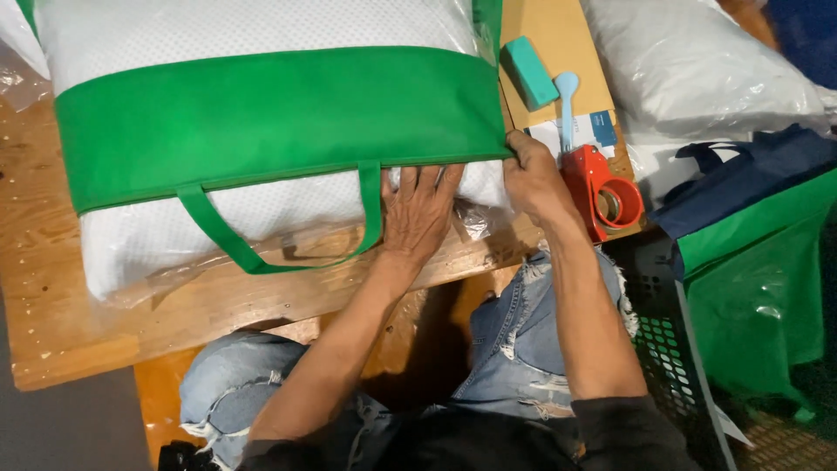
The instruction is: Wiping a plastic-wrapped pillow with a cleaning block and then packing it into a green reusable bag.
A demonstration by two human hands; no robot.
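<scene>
Head view, looking down over the near edge of a wooden bench [105, 323]. A green fabric bag [279, 113] with a loop handle [261, 253] lies across the bench; a white textured pillow [200, 222] in clear plastic film sits inside it, bulging out of the bag's near opening and showing again above the green band at the far edge.

Left hand [421, 209] lies flat on the pillow at the bag's mouth, fingers spread and extended, gripping nothing, fingertips tucked just under the green hem. Right hand [534, 179] pinches the near right corner of the bag's hem, fingers closed on the fabric.

Just beside the right hand, at the bench's right edge, stands a red tape dispenser [602, 192]. Beyond it lie a pale blue spoon-shaped tool [567, 96] and a teal block [530, 71] on a brown card sheet [558, 35].

Off the right edge: another bagged white pillow [697, 61], a folded navy bag [750, 170], a stack of green bags [758, 288] over a dark slotted crate [663, 349]. The near left part of the bench is bare wood. Person's knees in torn jeans [523, 349] sit below the near edge.
</scene>
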